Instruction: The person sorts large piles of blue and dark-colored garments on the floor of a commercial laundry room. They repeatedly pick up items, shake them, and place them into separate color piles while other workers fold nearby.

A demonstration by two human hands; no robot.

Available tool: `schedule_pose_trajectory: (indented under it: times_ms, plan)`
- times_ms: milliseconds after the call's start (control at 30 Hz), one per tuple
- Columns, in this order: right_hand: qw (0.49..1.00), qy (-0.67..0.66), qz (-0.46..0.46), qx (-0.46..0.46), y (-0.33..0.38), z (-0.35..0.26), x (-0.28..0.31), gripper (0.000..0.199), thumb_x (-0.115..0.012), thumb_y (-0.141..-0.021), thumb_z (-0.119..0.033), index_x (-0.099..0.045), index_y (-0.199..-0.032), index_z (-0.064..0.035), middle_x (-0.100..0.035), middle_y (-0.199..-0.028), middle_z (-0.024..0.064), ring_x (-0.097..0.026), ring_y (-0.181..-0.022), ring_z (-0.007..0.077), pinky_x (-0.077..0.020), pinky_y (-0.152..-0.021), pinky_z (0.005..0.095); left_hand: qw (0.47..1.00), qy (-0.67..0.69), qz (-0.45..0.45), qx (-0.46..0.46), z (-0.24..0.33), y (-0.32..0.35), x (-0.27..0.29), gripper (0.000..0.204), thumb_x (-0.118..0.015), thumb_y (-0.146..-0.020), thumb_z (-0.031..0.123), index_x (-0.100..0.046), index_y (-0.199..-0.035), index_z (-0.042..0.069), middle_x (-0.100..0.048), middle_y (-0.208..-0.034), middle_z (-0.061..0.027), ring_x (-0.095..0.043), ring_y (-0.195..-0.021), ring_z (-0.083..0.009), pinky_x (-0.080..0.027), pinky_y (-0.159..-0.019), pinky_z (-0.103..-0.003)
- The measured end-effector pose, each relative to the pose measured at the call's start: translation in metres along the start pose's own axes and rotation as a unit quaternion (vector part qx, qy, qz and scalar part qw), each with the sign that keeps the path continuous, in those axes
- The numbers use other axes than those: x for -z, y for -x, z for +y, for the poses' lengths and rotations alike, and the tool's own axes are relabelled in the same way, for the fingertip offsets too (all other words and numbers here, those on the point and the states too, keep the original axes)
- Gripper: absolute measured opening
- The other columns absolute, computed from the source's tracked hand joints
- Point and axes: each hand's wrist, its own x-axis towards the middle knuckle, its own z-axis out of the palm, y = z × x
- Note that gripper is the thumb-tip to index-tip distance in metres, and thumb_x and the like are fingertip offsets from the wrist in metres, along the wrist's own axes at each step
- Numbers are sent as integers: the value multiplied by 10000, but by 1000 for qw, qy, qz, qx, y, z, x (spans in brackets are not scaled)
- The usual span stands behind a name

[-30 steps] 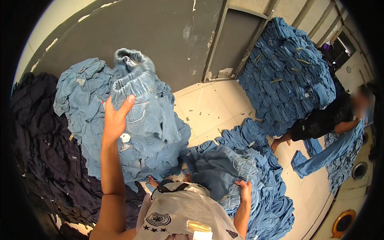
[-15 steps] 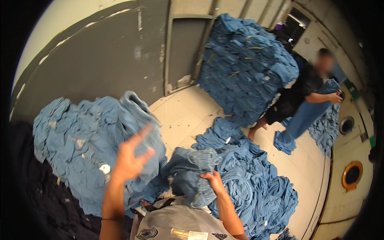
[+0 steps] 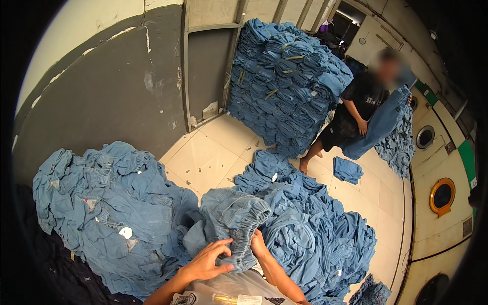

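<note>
A pair of faded blue denim pants with a gathered elastic waistband (image 3: 247, 236) hangs in front of my body. My right hand (image 3: 260, 246) is closed on the right edge of that waistband. On the near left of the same garment is my left hand (image 3: 209, 260), its thumb and fingers apart and curved, the fingertips at the cloth. Whether they press on it I cannot tell. To the left lies a large heap of blue denim garments (image 3: 127, 203); to the right, another heap of blue garments (image 3: 320, 223) spreads over the floor.
A tall stack of folded blue garments (image 3: 284, 86) stands by the grey wall (image 3: 101, 91). Beyond it a person (image 3: 363, 107) holds long blue pants (image 3: 381, 122). Machines with round doors (image 3: 441, 196) line the right. Dark cloth (image 3: 61, 274) lies at the lower left.
My left hand has come down from above the left heap to the pants. The pants' waistband now faces right in my right hand. The other person's pants are lifted higher.
</note>
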Motion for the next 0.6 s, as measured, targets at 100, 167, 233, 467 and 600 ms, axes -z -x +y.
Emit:
schedule_pose_trajectory:
  times_ms: [100, 167, 233, 467, 600]
  plan:
    - [999, 39, 10, -14, 0, -6, -7, 335, -495, -872, -131, -590, -1147, 36, -673, -1043, 100, -624, -897, 177, -483, -792, 313, 980, 128, -8, 154, -4, -11, 6, 650, -571, -943, 484, -364, -1375, 44, -485, -1348, -213, -561, -1137, -291, -479, -916, -429]
    - [997, 67, -6, -22, 0, -13, -10, 373, -482, -853, -123, -583, -1171, 42, -671, -1065, 109, -623, -929, 191, -474, -828, 310, 971, 145, 3, 193, -1, -22, 13, 819, -604, -908, 525, -286, -1433, -17, -512, -1295, -239, -602, -1047, -289, -488, -909, -405]
    - [991, 130, -12, -38, -1, -19, -14, 396, -496, -856, -130, -573, -1199, 51, -664, -1115, 132, -627, -974, 211, -472, -867, 320, 971, 47, -28, 232, 5, -33, 16, 875, -660, -868, 512, -273, -1436, -29, -543, -1256, -228, -611, -1014, -299, -494, -879, -383]
    - [990, 140, -21, -19, -12, -21, -19, 397, -588, -811, -176, -580, -1136, 53, -660, -1049, 134, -597, -940, 217, -457, -863, 325, 953, -169, -19, 250, 1, -56, -4, 838, -744, -746, 326, -345, -1370, -65, -592, -1179, -313, -591, -1103, -437, -485, -911, -466]
    - [993, 113, 3, -25, -18, -14, -4, 438, -644, -767, -177, -575, -1120, 72, -653, -1044, 130, -589, -928, 216, -449, -863, 328, 984, 29, 31, 173, -39, -45, 22, 640, -684, -764, 156, -456, -1331, -34, -635, -1174, -205, -632, -1057, -311, -497, -907, -379]
